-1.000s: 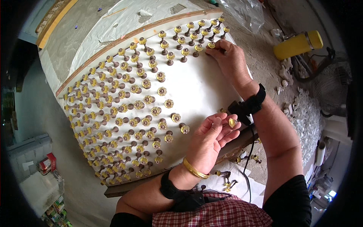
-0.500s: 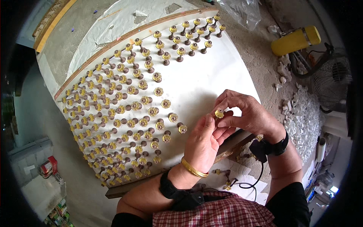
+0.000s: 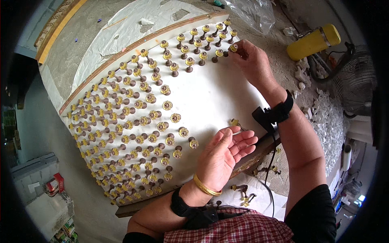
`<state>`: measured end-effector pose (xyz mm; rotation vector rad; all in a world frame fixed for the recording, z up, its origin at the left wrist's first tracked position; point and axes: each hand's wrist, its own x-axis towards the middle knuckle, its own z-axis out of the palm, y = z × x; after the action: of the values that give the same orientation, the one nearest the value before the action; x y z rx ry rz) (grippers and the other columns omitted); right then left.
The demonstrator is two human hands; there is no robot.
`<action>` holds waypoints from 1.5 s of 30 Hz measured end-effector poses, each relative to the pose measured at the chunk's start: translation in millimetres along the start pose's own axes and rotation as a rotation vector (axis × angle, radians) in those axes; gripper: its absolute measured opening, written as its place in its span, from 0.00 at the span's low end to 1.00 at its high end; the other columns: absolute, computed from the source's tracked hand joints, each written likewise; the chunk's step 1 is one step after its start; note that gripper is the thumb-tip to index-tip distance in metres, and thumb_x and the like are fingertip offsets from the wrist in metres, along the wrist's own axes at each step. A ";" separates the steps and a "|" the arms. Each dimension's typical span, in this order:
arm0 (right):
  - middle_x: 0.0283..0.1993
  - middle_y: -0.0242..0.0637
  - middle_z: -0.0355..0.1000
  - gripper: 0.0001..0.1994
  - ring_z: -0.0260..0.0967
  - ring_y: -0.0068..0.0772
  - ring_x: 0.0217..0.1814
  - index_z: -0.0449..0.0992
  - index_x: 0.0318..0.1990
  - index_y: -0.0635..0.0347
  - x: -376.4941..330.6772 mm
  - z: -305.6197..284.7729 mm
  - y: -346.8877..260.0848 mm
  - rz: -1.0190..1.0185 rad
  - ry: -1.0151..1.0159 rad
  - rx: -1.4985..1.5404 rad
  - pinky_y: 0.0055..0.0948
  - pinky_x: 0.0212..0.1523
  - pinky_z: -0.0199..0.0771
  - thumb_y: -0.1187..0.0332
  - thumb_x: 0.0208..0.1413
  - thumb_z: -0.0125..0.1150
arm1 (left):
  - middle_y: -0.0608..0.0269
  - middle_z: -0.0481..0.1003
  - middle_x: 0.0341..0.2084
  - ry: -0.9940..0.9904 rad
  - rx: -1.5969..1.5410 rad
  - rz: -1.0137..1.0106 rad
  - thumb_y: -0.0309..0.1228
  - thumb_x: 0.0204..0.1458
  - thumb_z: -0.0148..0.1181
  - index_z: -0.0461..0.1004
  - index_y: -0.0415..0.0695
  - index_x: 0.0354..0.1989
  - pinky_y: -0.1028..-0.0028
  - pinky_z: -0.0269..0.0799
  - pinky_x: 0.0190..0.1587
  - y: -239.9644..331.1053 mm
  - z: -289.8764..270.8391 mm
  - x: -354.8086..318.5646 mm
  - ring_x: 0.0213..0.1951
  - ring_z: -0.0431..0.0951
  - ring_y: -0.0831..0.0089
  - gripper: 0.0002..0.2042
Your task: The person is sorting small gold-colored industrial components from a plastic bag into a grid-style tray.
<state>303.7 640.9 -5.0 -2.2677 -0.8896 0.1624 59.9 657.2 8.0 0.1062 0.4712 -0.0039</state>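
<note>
A white board [image 3: 210,97] carries rows of small brass-headed knobs [image 3: 139,121] on dark stems, packed densely on its left half and in a short cluster at its far right corner. My right hand [image 3: 255,62] reaches to that corner and pinches one brass-headed knob [image 3: 233,47] at the end of a row. My left hand [image 3: 225,156] hovers palm-up over the board's near edge, fingers apart, and nothing shows in it. One loose knob [image 3: 234,122] lies on the board just beyond its fingertips. Both wrists wear black straps.
A yellow bottle [image 3: 314,40] lies at the far right beside a fan [image 3: 356,81]. White rubble [image 3: 324,117] covers the ground to the right. Several loose knobs [image 3: 243,192] lie below the board's near edge. A clear plastic bag [image 3: 253,12] sits beyond the board.
Half a second ago my right hand was at my left palm, pinching a knob there. It has since carried a knob to the board's far right corner; my left hand stays put.
</note>
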 end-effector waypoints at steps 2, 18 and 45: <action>0.36 0.48 0.77 0.09 0.76 0.37 0.37 0.74 0.40 0.67 3.2 4.1 -5.6 0.008 -0.024 -0.064 0.35 0.38 0.75 0.69 0.57 0.59 | 0.46 0.73 0.50 0.015 0.007 0.002 0.37 0.66 0.41 0.67 0.41 0.52 0.59 0.68 0.59 0.5 -1.2 -1.7 0.54 0.73 0.56 0.15; 0.30 0.41 0.77 0.09 0.75 0.31 0.32 0.77 0.37 0.62 -64.5 -57.1 -35.4 0.082 -0.523 -0.071 0.30 0.34 0.74 0.66 0.54 0.64 | 0.60 0.74 0.39 -0.579 0.427 -0.504 0.18 0.58 0.41 0.66 0.37 0.44 0.75 0.73 0.48 -17.9 1.3 -11.7 0.42 0.75 0.76 0.10; 0.27 0.42 0.76 0.15 0.73 0.35 0.28 0.79 0.33 0.62 -76.8 -59.3 -46.3 0.213 -0.694 -0.328 0.33 0.31 0.72 0.59 0.48 0.69 | 0.64 0.71 0.42 -0.545 0.636 -0.345 0.25 0.63 0.44 0.65 0.39 0.49 0.78 0.69 0.52 -21.1 7.0 -12.4 0.45 0.71 0.81 0.08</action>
<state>240.3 583.3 59.9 -2.6519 -1.0652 1.0118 51.4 635.2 17.7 0.6298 -0.0775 -0.5119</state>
